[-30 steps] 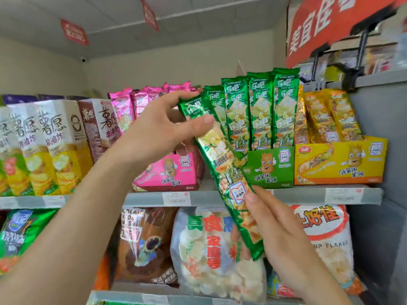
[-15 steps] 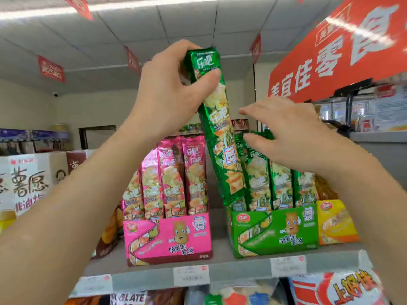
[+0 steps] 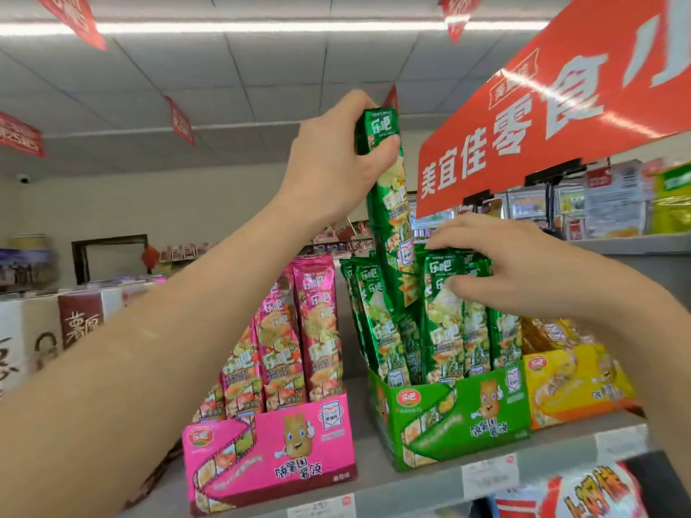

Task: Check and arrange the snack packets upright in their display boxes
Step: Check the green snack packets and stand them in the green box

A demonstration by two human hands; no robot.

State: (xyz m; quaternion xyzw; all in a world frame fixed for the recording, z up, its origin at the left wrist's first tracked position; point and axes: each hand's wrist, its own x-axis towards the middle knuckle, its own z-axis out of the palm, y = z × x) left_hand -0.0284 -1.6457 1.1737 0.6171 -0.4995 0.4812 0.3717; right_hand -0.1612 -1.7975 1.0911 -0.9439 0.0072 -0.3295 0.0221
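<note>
My left hand (image 3: 336, 162) grips the top of a long green snack packet (image 3: 390, 218) and holds it nearly upright, its lower end down among the green packets (image 3: 445, 323) standing in the green display box (image 3: 460, 416). My right hand (image 3: 512, 267) rests on the tops of those standing green packets, fingers spread and bent over them. To the left, a pink display box (image 3: 269, 450) holds upright pink packets (image 3: 295, 330). A yellow display box (image 3: 576, 383) with yellow packets stands at the right, partly behind my right arm.
All three boxes stand on a grey shelf (image 3: 411, 484) with price labels on its front edge. White and brown boxes (image 3: 74, 323) stand at the far left. A red sign (image 3: 553, 106) hangs over the right side, with more goods behind it.
My left hand has lowered the green packet so that its lower end is now between the boxed packets. My right hand dropped onto the tops of the standing green packets.
</note>
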